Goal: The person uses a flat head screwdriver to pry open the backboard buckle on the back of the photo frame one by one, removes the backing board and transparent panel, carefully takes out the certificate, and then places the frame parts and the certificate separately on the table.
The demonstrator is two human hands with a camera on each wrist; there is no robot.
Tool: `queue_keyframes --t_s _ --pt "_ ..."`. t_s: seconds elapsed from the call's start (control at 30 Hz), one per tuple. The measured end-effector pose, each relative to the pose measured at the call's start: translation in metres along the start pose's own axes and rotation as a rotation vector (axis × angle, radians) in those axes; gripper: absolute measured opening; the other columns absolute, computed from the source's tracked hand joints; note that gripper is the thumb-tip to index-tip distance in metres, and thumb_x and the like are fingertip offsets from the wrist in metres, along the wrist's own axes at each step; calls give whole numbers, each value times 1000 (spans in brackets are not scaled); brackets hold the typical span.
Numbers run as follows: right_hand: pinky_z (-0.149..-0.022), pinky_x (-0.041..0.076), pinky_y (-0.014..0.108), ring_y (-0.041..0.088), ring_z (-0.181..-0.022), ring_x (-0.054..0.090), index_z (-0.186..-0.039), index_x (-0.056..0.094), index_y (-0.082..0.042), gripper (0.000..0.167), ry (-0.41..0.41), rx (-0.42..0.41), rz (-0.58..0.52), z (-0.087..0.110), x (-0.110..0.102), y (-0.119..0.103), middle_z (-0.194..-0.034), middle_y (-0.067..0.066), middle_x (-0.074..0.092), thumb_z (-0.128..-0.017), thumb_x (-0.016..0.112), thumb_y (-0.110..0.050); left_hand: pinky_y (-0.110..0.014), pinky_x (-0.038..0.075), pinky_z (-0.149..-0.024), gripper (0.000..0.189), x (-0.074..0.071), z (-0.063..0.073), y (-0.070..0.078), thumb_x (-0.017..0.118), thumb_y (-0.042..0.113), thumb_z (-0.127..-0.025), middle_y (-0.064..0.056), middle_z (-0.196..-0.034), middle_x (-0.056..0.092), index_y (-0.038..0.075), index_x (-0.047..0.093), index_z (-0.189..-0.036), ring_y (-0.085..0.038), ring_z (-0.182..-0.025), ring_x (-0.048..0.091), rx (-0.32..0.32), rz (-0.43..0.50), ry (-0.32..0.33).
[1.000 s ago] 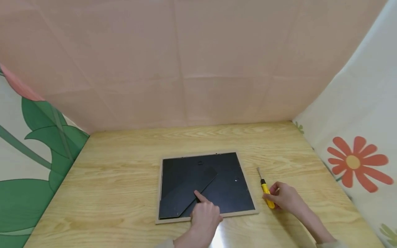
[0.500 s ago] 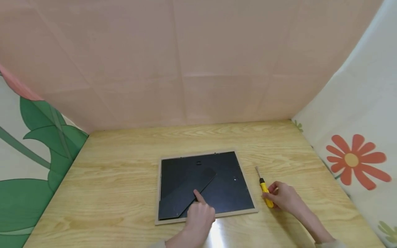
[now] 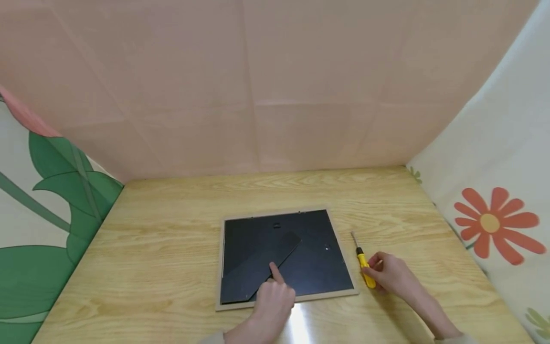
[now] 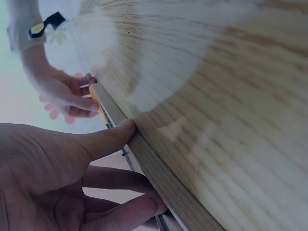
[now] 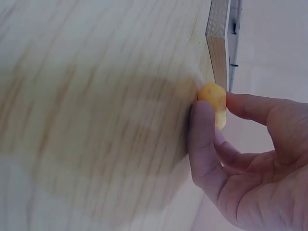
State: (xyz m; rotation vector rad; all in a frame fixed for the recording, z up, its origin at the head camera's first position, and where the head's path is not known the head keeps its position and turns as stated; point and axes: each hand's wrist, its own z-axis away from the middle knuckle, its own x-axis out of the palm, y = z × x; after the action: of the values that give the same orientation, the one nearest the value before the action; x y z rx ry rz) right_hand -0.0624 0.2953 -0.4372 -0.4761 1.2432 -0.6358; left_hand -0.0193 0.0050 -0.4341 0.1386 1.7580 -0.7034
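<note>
A picture frame (image 3: pixel 318 267) lies face down on the table, its black back up and its pale wood rim around it. A black easel leg (image 3: pixel 253 270) lies slantwise across the back. My left hand (image 3: pixel 274 301) is at the near rim, index finger stretched onto the backing beside the leg's edge. In the left wrist view, the thumb (image 4: pixel 113 139) presses the rim's outer side while curled fingers meet the back. Right of the frame, my right hand (image 3: pixel 393 274) pinches the yellow handle of a screwdriver (image 3: pixel 362 262) between thumb and fingers. Its metal tip points away from me.
A wooden table (image 3: pixel 163 243) bears everything. Pink cloth (image 3: pixel 258 86) hangs behind it, and printed cloths with leaves (image 3: pixel 86 191) and a red flower (image 3: pixel 490 223) flank the sides. A small metal hanger (image 3: pixel 277 225) sits near the backing's far edge.
My left hand has slid slightly left along the near rim, its index finger staying by the leg. The screwdriver has shifted a little left, toward the frame. The frame stays in place.
</note>
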Motion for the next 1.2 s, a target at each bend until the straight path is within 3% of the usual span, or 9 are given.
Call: queue_keyframes --t_s 0.13,0.33,0.5,0.63,0.73,0.83,0.93,1.03,1.2 --pt "-44 50 30 18 -48 58 -92 54 2 22 1 -9 8 1 0 0 -65 2 61 -88 69 -13 -15 25 -33 33 0 1 -3 74 42 -79 -24 -108 67 11 76 -65 -3 -43 33 2 8 -7" --pt "-47 41 26 12 -54 49 -97 57 3 25 134 -221 129 6 2 -9 -69 1 54 -84 73 -11 -18 33 -34 44 -5 8 -16 70 55 -80 -17 -122 64 14 78 -95 -8 -52 49 -7 153 -71" --pt "-51 40 23 8 -62 42 -102 60 -3 35 189 -501 165 17 11 -24 -88 6 49 -74 82 -5 -21 45 -41 37 -10 17 -37 71 45 -85 -10 -116 67 14 74 -105 -16 -77 65 27 443 64" --pt "-67 52 35 25 -88 56 -119 57 -6 60 87 -536 278 28 23 -31 -112 20 50 -69 87 -16 -24 52 -57 48 -2 27 -65 73 41 -85 -5 -113 63 11 67 -121 -18 -93 61 -16 690 163" --pt "-73 53 53 47 -107 52 -130 55 -8 76 45 -511 360 34 31 -31 -127 31 46 -64 90 -23 -40 53 -81 81 16 39 -90 75 50 -79 -12 -137 48 13 45 -145 -27 -117 50 -87 828 84" --pt "-72 53 56 52 -110 50 -132 55 -8 78 30 -483 397 38 34 -28 -130 35 45 -64 89 -22 -56 42 -97 107 36 54 -107 72 61 -75 -19 -157 18 14 20 -155 -40 -137 27 -101 909 -125" --pt "-74 52 58 53 -111 50 -131 56 -6 74 4 -444 436 39 34 -27 -130 35 46 -66 88 -24 -57 34 -104 114 48 63 -114 72 64 -74 -20 -160 1 9 14 -155 -41 -143 9 -57 939 -283" --pt "-77 52 58 53 -111 51 -130 58 -3 72 2 -435 459 40 34 -25 -130 36 47 -67 87 -24 -54 33 -105 112 52 66 -118 74 59 -73 -22 -159 2 3 19 -153 -40 -144 5 -24 926 -332" --pt "-80 52 56 52 -111 51 -129 60 -2 70 24 -427 478 41 35 -24 -129 36 47 -68 87 -22 -53 35 -105 108 51 62 -121 77 57 -72 -24 -157 11 -1 29 -149 -40 -144 11 -5 880 -315"
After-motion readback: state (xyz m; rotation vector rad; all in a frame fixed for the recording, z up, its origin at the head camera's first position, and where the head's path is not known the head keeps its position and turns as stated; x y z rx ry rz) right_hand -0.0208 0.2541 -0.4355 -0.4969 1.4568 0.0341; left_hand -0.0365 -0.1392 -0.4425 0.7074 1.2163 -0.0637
